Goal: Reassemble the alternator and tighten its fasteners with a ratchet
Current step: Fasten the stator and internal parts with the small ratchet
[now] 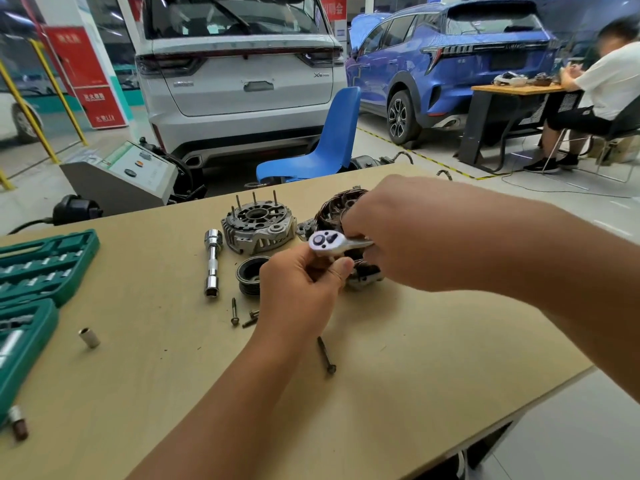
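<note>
Far left of your hands: green socket case (41,261), w/ a loose socket (89,337) just beside it. Extension bar (212,261), alternator housing (258,226) and pulley (250,274) sit just left of your left hand (298,289), which pinches the ratchet (327,241) head. Your right hand (388,230) grips its handle (above the stator (334,209)). Bolt (326,355) lies below.

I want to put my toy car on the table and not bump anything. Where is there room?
The near right part of the table is bare, right of the long bolt. There is also bare wood between the lone socket and the small bolts. It is crowded by the alternator housing, pulley and both hands holding the ratchet.
</note>
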Available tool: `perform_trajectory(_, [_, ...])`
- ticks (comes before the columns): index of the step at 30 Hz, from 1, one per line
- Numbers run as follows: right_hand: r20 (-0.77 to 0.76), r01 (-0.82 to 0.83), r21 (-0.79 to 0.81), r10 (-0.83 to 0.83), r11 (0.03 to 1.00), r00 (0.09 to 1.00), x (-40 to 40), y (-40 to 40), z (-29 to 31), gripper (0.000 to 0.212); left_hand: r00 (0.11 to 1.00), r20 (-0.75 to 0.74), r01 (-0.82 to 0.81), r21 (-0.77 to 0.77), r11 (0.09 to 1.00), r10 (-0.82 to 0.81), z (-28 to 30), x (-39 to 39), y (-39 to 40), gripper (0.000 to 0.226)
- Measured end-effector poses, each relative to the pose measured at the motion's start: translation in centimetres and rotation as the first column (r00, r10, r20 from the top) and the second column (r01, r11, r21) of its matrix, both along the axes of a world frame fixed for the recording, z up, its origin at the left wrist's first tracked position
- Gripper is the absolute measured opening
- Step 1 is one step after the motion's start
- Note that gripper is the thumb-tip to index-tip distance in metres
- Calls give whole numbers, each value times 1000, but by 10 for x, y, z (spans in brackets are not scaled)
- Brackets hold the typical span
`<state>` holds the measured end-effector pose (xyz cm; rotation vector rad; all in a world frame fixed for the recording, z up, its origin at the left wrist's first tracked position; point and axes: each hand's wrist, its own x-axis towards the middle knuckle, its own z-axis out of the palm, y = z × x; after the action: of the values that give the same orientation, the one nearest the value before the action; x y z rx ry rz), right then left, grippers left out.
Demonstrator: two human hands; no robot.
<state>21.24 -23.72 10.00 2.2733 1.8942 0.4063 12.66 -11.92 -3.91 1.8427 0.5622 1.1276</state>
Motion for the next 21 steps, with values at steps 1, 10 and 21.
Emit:
perform_trajectory(1, [-32,-10,-32,9,999,999,3,3,-6,12,999,-31,-26,20,999,27,-1,0,1,9])
perform_trajectory(10, [-622,126,448,207,885,755,71,-18,-13,17,983,-34,-173,145,974,180,2,-3,0,47])
perform_trajectory(21, [-893,623,418,425,661,148,115,22,-107,44,946,-185,-169,412,895,264,-1,5,-5,84])
